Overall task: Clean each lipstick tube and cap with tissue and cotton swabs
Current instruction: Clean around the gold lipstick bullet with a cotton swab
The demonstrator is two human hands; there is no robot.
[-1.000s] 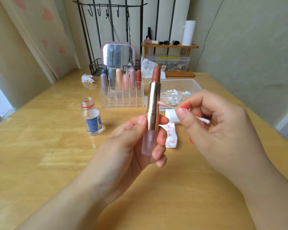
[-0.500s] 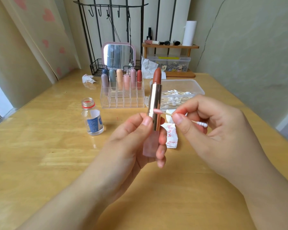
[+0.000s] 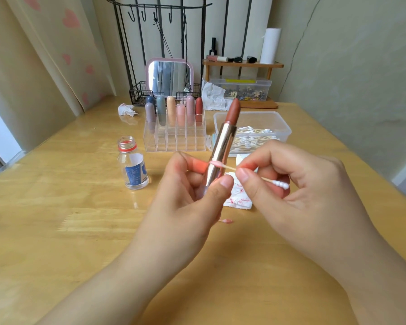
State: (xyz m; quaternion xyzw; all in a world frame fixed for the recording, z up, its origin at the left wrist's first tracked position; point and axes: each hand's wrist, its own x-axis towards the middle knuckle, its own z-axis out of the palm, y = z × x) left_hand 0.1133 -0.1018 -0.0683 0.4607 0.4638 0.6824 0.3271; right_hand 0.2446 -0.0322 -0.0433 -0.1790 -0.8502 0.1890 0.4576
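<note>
We see two bare hands raised above a pale wooden counter (image 3: 56,231). The left hand (image 3: 188,207) grasps one open lipstick tube with a shiny rose-gold barrel and brownish-red bullet (image 3: 223,146), tilted slightly to the right. The right hand (image 3: 298,198) pinches one wooden-stemmed cotton swab (image 3: 249,174); its pink-stained tip touches the barrel, and its white tip points right. On the counter behind the hands lie one folded white tissue smeared with red (image 3: 238,198) and one used pink-tipped swab (image 3: 226,221). Farther back stands one clear acrylic organiser (image 3: 174,139) holding seven capped lipsticks in pastel shades, with one small uncapped glass bottle bearing a blue label (image 3: 133,167) to its left and one clear plastic box of cotton swabs (image 3: 277,127) to its right.
</note>
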